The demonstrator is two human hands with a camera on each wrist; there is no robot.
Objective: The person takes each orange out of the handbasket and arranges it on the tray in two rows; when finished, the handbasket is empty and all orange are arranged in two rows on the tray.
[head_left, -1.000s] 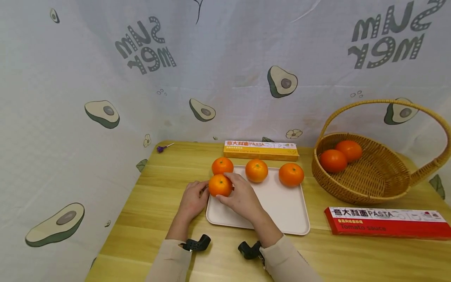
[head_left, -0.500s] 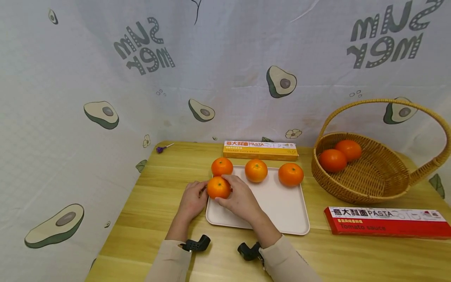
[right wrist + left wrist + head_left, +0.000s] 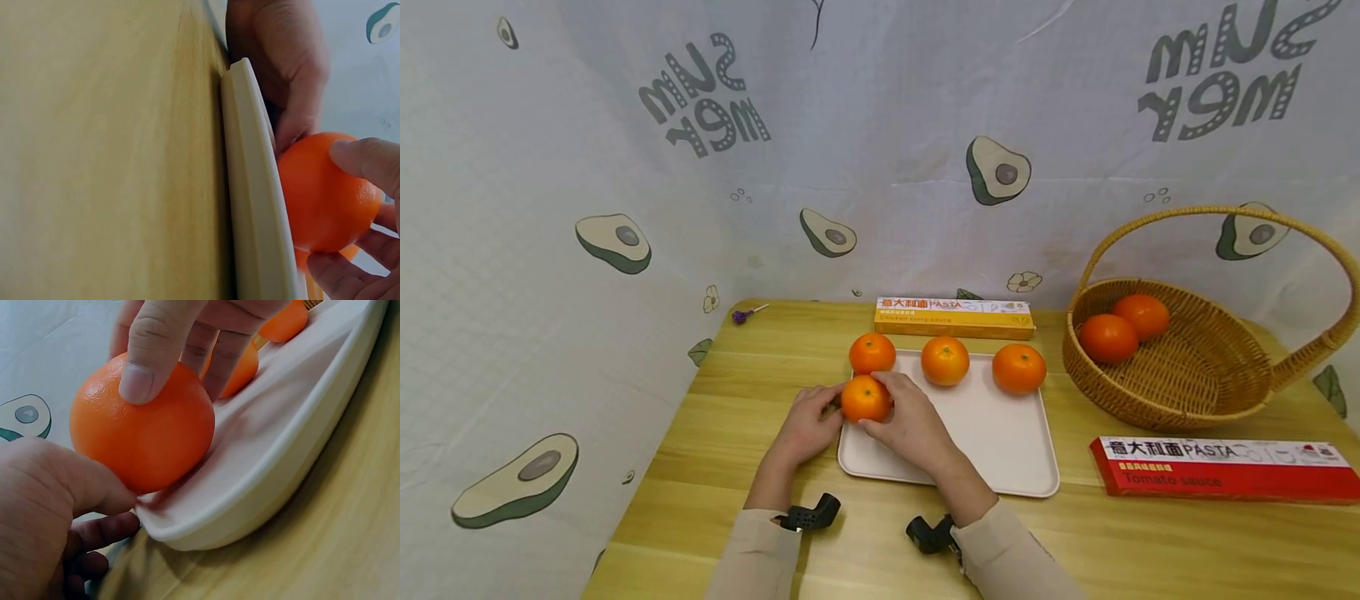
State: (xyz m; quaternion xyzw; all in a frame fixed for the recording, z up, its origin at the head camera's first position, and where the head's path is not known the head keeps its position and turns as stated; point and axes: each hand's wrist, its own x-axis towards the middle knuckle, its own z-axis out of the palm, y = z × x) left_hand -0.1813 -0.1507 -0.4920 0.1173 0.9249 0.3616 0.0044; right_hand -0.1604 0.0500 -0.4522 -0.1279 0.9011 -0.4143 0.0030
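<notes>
An orange (image 3: 866, 399) sits at the left side of the white tray (image 3: 1000, 450), in front of another orange (image 3: 872, 353). My right hand (image 3: 917, 421) holds it, thumb and fingers spread round it in the right wrist view. At the tray's left edge is my left hand (image 3: 808, 423). In the left wrist view its thumb (image 3: 103, 490) lies over the rim by the orange and a finger is below, pinching the rim. Two more oranges, a middle one (image 3: 945, 361) and a right one (image 3: 1018, 368), lie along the tray's far side.
A wicker basket (image 3: 1180, 417) with a tall handle holds two orange-red fruits (image 3: 1108, 338) at the right. A red pasta box (image 3: 1225, 471) lies before it. Behind the tray is a yellow pasta box (image 3: 953, 318). A purple lollipop (image 3: 741, 317) lies back left.
The orange in my right hand has come slightly left and toward me, then stays still. My left wrist has shifted a little to the left. The other fruits keep their places.
</notes>
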